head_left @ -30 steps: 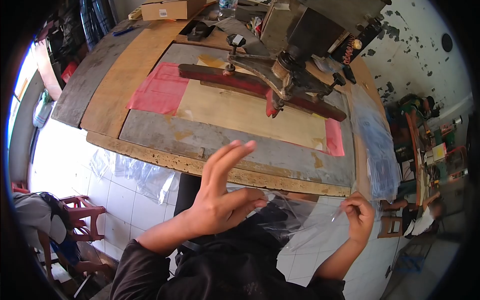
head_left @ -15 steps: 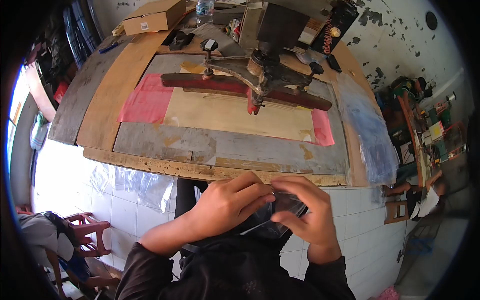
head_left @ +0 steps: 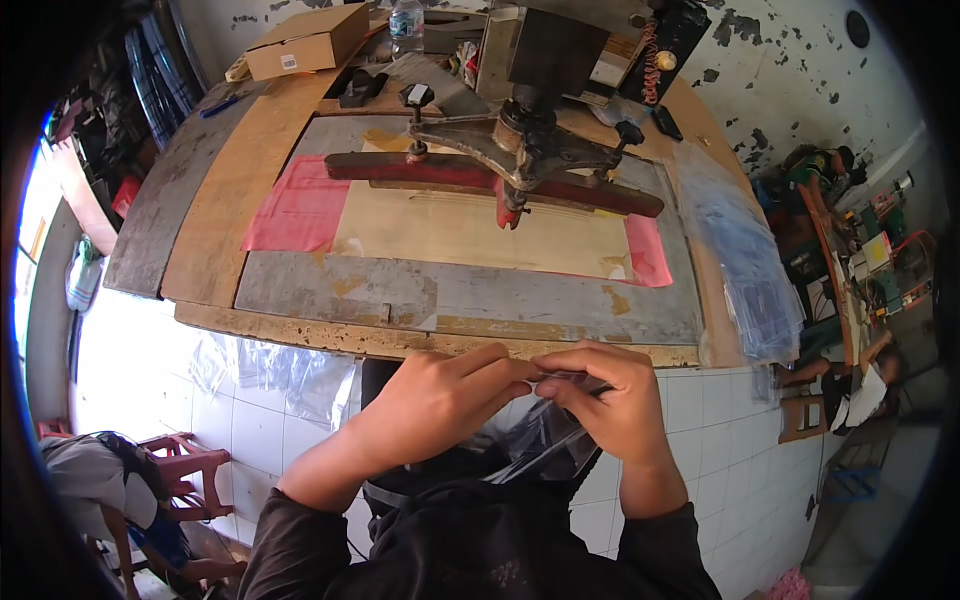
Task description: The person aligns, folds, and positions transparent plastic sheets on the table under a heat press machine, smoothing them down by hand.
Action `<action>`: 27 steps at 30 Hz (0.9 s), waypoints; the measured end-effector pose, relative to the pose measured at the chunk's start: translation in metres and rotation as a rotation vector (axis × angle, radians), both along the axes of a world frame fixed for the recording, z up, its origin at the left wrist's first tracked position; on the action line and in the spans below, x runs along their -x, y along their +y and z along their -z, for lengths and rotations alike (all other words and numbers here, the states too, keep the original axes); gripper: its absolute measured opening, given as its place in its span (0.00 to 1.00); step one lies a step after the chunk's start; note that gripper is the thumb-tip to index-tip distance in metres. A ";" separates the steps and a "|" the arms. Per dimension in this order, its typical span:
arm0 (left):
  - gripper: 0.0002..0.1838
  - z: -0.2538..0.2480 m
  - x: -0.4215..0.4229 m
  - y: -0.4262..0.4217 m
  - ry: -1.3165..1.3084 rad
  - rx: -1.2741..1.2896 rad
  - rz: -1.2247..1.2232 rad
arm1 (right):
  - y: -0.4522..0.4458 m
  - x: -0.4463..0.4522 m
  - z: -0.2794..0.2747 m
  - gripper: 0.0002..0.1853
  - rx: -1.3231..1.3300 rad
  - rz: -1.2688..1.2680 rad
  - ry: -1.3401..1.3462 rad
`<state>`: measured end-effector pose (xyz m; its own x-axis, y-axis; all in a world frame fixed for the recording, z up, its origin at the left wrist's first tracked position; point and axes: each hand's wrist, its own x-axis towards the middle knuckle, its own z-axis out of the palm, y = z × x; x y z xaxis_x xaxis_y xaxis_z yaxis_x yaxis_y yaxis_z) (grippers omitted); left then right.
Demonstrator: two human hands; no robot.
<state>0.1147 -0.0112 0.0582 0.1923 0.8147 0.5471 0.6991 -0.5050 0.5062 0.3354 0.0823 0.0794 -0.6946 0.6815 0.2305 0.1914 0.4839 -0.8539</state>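
A clear plastic sheet (head_left: 540,437) hangs over my lap, just in front of the table's near edge. My left hand (head_left: 455,395) has its thumb and fingers pinched on the sheet's upper edge. Close beside it, my right hand (head_left: 612,395) pinches the same edge between thumb and forefinger. The fingertips of both hands nearly meet. Part of the sheet is hidden behind my hands. Beyond them stands a press with a red bar (head_left: 430,172) above a cream sheet (head_left: 480,235) with pink pieces at its ends.
A stack of clear plastic sheets (head_left: 745,270) lies along the table's right side. More clear plastic (head_left: 320,380) hangs under the front edge at left. At the back are a cardboard box (head_left: 305,42) and a bottle (head_left: 407,25). Other people sit at far left and right.
My right thumb and fingers, apart before, have closed on the plastic sheet's edge, nearer my left hand. The view has shifted slightly; the press looks unmoved.
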 end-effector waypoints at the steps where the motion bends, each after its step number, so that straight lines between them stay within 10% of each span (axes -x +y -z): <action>1: 0.10 0.000 0.000 0.000 0.004 0.010 0.002 | 0.001 0.000 0.002 0.12 -0.015 -0.001 0.021; 10: 0.29 0.009 0.024 -0.011 -0.225 0.453 -0.160 | 0.014 -0.010 -0.002 0.07 0.012 0.170 0.028; 27: 0.10 0.014 0.055 -0.018 -0.234 0.605 -0.164 | 0.015 -0.027 -0.024 0.06 -0.268 0.335 0.056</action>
<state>0.0597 -0.0292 0.0438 -0.0287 0.9996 -0.0030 0.5804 0.0192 0.8141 0.3620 0.0972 0.1034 -0.4262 0.7784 0.4609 0.3326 0.6086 -0.7204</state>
